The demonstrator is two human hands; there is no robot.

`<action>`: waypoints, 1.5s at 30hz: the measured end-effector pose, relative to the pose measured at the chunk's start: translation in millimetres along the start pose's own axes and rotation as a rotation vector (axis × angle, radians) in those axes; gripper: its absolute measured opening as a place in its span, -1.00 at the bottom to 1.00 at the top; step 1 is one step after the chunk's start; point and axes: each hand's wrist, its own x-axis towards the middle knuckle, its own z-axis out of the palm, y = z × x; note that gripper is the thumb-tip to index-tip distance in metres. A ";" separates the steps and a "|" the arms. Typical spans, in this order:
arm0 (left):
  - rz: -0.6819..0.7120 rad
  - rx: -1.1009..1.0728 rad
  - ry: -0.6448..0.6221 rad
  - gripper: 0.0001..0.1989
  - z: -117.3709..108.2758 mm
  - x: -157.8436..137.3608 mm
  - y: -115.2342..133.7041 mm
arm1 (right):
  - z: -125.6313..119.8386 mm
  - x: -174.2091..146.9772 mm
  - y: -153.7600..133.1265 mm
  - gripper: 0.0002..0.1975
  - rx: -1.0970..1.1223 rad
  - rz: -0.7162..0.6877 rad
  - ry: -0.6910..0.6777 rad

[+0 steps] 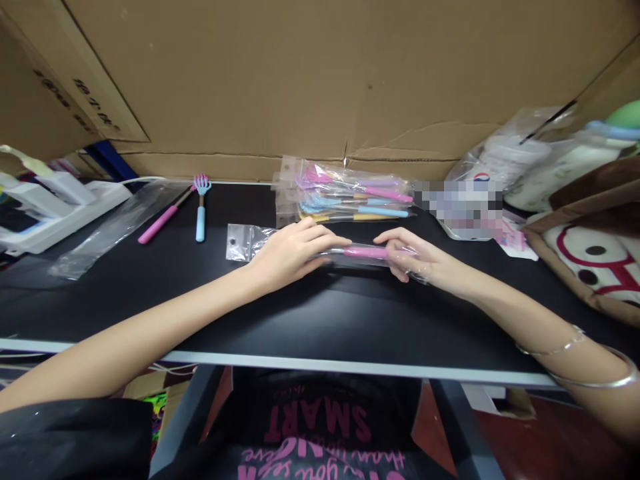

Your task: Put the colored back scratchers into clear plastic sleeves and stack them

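Observation:
A pink-handled back scratcher lies lengthwise inside a clear plastic bag above the black tabletop. My left hand is closed over the bag at the scratcher's head end, which it hides. At the handle end, my right hand grips the bag and the pink handle between thumb and fingers. Just behind my hands sits a stack of bagged back scratchers in pink, blue and yellow. To the left lie two unbagged ones, a pink back scratcher and a blue back scratcher.
An empty clear bag lies beside a white power strip at left. Cardboard walls the back. On the right are a bagged white cup and a brown cartoon-faced bag. The table's pale front edge runs before me.

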 end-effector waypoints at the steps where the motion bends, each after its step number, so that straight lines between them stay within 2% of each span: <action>1: -0.005 0.011 0.006 -0.65 0.3 0.5 0.5 | 0.1 -0.4 -1.9 -0.46 -0.012 0.006 -0.011; 7: -0.010 -0.009 -0.034 -0.59 0.2 1.5 2.0 | 1.1 -2.1 -16.7 -0.44 -0.065 0.082 -0.091; 12: -0.106 0.001 -0.144 -0.32 -13.8 -2.9 -5.2 | -4.4 -2.3 -15.3 -0.40 0.003 0.105 -0.067; 16: -0.263 0.099 -0.225 -0.56 -27.4 -5.8 -16.8 | -18.1 -3.0 -11.0 -0.47 -0.130 0.038 0.037; 18: -0.296 0.103 -0.234 -0.65 -30.5 -5.8 -20.2 | -24.4 -2.6 -11.1 -0.50 -0.204 0.018 0.103; 21: -0.306 0.094 -0.187 -0.74 -30.5 -5.0 -20.3 | -29.3 -1.6 -13.8 -0.50 -0.237 0.016 0.154; 23: -0.308 0.096 -0.129 -0.79 -29.2 -4.7 -19.3 | -30.4 -1.3 -15.3 -0.48 -0.207 0.023 0.135; 27: -0.261 0.144 -0.005 -0.86 -27.3 -5.6 -21.6 | -32.8 -1.1 -13.7 -0.46 -0.151 0.048 0.081; 30: -0.182 0.244 0.031 -0.85 -24.6 -6.8 -24.1 | -34.7 -0.3 -10.4 -0.50 -0.177 0.007 0.077; 36: -0.045 0.400 -0.107 -0.82 -11.4 -7.3 -15.0 | -30.8 0.1 -7.9 -0.59 -0.277 -0.060 0.055; 38: -0.012 0.396 -0.159 -0.81 -9.4 -7.2 -11.5 | -29.5 -0.7 -8.2 -0.62 -0.336 -0.088 0.035; 41: 0.011 0.325 -0.169 -0.93 -11.5 -7.5 -9.0 | -31.2 -2.9 -9.0 -0.65 -0.438 -0.125 0.003; 45: 0.020 0.275 -0.158 -0.76 -16.2 -8.7 -8.1 | -41.3 -8.3 -10.3 -0.64 -0.581 -0.110 0.010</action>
